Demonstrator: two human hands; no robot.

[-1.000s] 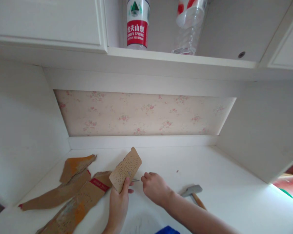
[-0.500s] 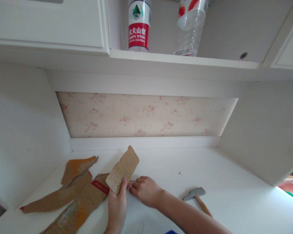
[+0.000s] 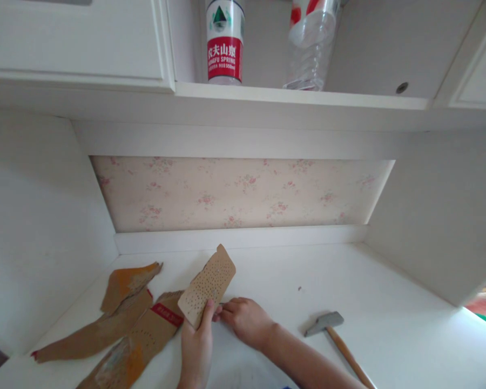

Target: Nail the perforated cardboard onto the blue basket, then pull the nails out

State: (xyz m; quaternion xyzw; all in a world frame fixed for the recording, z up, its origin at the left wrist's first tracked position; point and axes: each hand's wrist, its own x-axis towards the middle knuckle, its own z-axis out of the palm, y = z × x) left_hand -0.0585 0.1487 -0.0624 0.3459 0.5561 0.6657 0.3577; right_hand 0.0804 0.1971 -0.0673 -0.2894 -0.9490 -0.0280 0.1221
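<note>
one white tabletop (image 3: 389, 302). the shelf (image 3: 308, 97) above holds two bottles, one red-labelled (image 3: 225, 40) and one clear (image 3: 311, 43), can't tell how full. three torn cardboard scraps (image 3: 93, 332) lie by the left edge. one hammer (image 3: 328, 327) lies front right. the left hand (image 3: 196, 346) grips one hole-punched card (image 3: 208, 283), raised off the tabletop just right of the scraps. the right hand (image 3: 247, 321) has its fingers curled, tips pinching at the card's lower edge.
</note>
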